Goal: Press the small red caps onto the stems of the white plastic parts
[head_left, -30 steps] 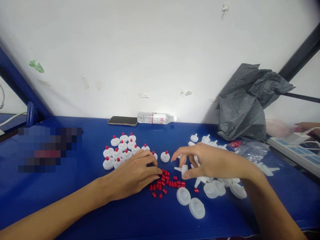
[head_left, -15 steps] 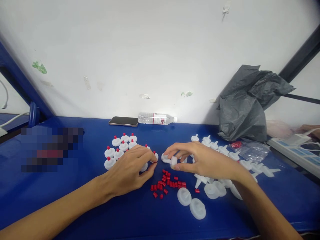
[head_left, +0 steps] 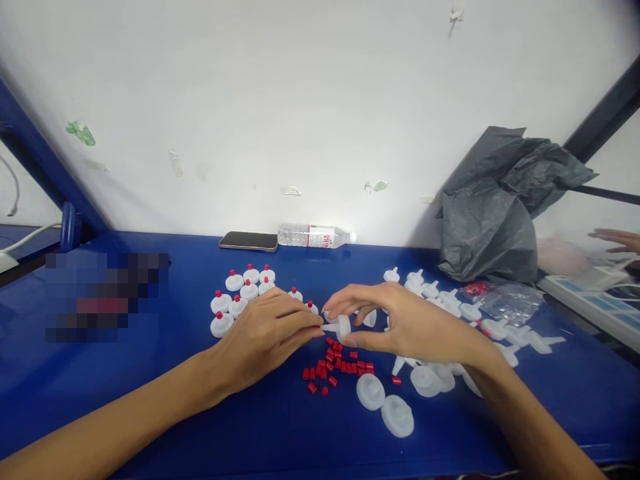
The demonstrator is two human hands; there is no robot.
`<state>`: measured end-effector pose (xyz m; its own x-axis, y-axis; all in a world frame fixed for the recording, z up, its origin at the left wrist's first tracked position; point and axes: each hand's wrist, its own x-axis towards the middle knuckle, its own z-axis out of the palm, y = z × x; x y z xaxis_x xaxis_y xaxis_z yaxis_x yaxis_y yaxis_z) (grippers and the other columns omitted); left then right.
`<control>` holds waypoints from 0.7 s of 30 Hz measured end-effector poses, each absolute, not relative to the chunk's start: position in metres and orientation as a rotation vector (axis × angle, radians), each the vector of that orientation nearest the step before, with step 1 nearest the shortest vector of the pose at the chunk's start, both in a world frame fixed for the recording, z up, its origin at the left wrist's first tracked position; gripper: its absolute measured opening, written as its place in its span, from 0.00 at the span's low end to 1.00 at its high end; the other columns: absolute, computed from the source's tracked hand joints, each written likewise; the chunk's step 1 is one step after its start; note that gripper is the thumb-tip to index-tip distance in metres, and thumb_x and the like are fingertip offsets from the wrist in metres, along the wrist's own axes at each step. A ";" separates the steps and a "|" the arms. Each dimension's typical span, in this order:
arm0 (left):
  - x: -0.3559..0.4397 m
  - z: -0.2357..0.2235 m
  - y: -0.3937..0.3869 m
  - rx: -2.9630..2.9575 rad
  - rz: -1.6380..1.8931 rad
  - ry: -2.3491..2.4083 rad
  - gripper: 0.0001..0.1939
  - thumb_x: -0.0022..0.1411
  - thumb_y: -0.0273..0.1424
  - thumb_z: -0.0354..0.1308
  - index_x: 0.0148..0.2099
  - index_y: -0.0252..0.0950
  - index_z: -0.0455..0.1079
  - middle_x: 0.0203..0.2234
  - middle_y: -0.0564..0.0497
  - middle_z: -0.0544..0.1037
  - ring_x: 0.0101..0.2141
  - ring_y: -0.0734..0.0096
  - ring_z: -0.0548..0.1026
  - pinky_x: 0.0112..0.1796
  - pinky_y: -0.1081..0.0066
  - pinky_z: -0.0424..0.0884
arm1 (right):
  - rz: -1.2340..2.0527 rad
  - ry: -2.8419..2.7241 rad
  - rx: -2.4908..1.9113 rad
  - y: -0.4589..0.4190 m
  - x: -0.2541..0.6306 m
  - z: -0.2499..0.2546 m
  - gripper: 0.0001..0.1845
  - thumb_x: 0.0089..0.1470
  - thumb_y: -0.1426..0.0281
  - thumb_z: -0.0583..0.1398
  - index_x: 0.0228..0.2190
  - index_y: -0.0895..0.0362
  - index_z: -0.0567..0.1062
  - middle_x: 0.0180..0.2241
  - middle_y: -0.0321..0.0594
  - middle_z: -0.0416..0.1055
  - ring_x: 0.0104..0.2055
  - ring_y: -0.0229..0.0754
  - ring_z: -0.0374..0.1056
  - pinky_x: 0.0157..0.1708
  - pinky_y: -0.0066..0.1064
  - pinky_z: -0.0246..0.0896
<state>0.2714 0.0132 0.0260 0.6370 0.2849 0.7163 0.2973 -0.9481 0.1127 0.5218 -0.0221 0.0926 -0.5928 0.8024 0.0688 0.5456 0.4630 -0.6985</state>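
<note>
My right hand grips a white nozzle cap by its round base, its thin spout pointing left. At the spout's tip, the pinched fingers of my left hand hold a small red cap, of which only a sliver shows. Just below both hands lies a loose pile of red caps. Several white nozzle caps with red tips stand upright around my left hand, some partly hidden by it. Bare white nozzle caps are scattered under and beyond my right hand.
A phone and a clear water bottle lie along the wall. At the right are a grey plastic bag, a clear bag and a power strip. Another person's hand shows at the right edge.
My left fingertips have closed together and moved right to the spout, with a red cap between them. The nozzle cap in my right hand now shows its spout pointing left.
</note>
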 end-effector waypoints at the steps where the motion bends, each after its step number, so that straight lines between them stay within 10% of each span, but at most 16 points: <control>1: 0.271 0.026 0.013 -2.819 -1.252 -0.496 0.06 0.69 0.28 0.61 0.48 0.37 0.74 0.35 0.51 0.83 0.33 0.71 0.79 0.39 0.67 0.72 | 0.887 -2.322 -1.125 -0.022 0.521 0.092 0.20 0.58 0.68 0.66 0.52 0.44 0.75 0.51 0.34 0.78 0.46 0.43 0.75 0.48 0.37 0.71; 21: 0.267 0.031 0.017 -2.753 -1.244 -0.728 0.06 0.73 0.26 0.55 0.48 0.38 0.71 0.38 0.53 0.81 0.35 0.69 0.74 0.43 0.64 0.64 | 0.611 -2.166 -1.111 -0.022 0.510 0.083 0.17 0.60 0.64 0.66 0.51 0.44 0.79 0.49 0.31 0.80 0.48 0.43 0.76 0.51 0.36 0.69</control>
